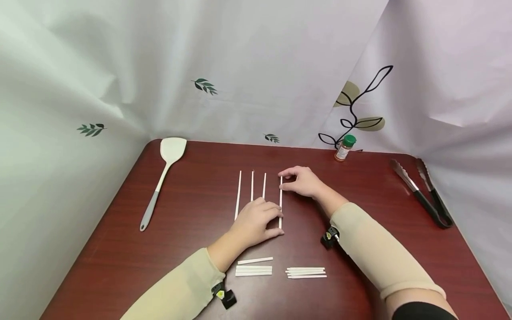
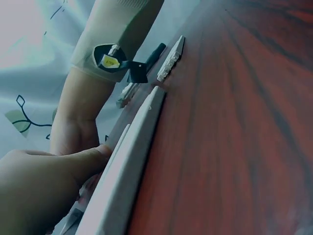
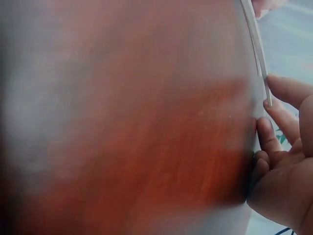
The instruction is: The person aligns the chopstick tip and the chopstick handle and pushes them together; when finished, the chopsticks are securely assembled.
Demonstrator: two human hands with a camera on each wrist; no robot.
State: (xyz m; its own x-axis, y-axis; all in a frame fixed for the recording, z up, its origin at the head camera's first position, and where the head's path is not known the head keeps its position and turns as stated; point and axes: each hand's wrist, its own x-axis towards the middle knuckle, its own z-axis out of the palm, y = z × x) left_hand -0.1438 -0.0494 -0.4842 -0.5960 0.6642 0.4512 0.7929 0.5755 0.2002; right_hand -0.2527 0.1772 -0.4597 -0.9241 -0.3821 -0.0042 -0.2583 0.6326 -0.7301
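Observation:
In the head view, my right hand (image 1: 302, 181) pinches the far end of a thin white stick (image 1: 281, 198) between thumb and fingertips. The stick lies lengthwise on the table, and its tip also shows between the fingers in the right wrist view (image 3: 261, 58). My left hand (image 1: 256, 222) has its curled fingers and thumb at the near end of this same stick. Three more white sticks (image 1: 238, 191) lie roughly parallel to its left, their near parts partly hidden by the left hand. In the left wrist view, the left thumb (image 2: 88, 164) shows beside blurred white pieces.
Closer to me lie a group of short white sticks (image 1: 254, 270) and a second group (image 1: 306, 272) on the right. A white spatula (image 1: 162, 178) lies left. A green-capped spice bottle (image 1: 345, 148) stands at the back, and tongs (image 1: 424, 195) lie right. Fabric walls border the table (image 1: 192, 186).

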